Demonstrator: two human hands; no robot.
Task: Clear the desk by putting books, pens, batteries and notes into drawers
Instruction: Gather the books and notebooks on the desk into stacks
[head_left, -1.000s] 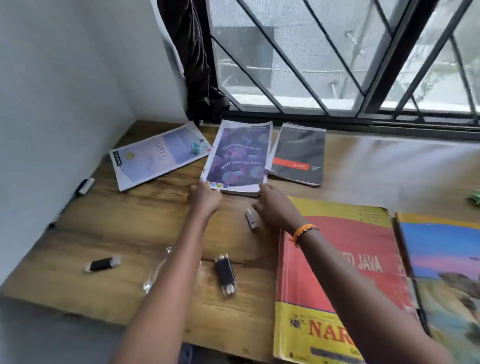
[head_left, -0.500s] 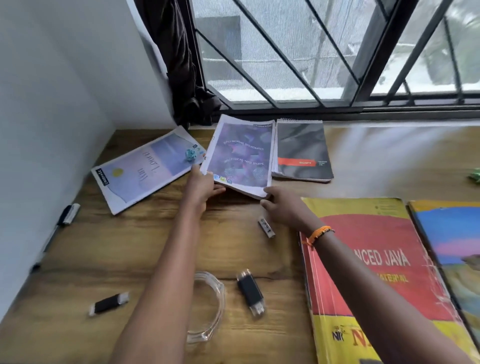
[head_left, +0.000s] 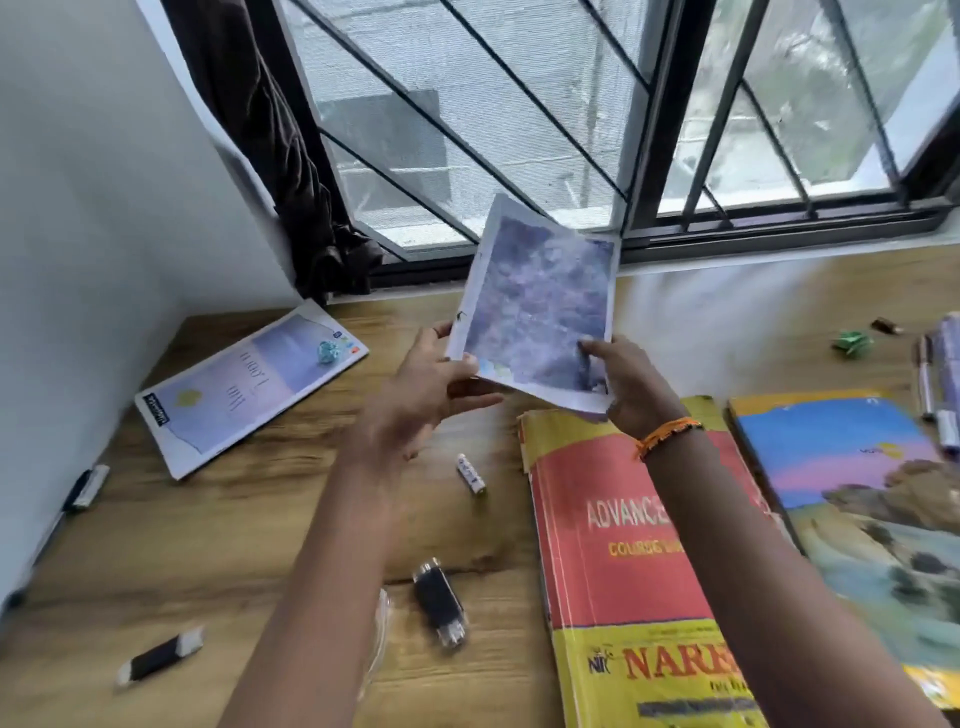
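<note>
Your left hand (head_left: 431, 384) and right hand (head_left: 626, 382) both hold the purple booklet (head_left: 537, 299) up off the wooden surface (head_left: 218, 530), tilted with its cover toward you, in front of the window (head_left: 519, 130) at 12 o'clock. Your left fingers curl around its lower left corner, thumb on the cover; your right hand pinches the lower right edge, thumb on the front. An orange band (head_left: 667, 434) sits on your right wrist.

At 10 o'clock a pale blue booklet (head_left: 249, 387) lies flat on the surface with a small crumpled teal ball (head_left: 328, 351) resting on it. A small white battery (head_left: 470, 473) lies between your forearms, just left of the red and yellow Java book (head_left: 613, 545), which lies flat at 5 o'clock. Touching that book's right side is a book with a painted landscape cover (head_left: 857, 499). A black flash drive (head_left: 439, 600) lies at 6 o'clock, and another black and white one (head_left: 158, 657) at 8 o'clock near the front edge. A marker (head_left: 85, 488) lies against the wall at 9 o'clock. At 3 o'clock are pens (head_left: 930, 379) and a green crumpled scrap (head_left: 852, 343), near each other but apart.
</note>
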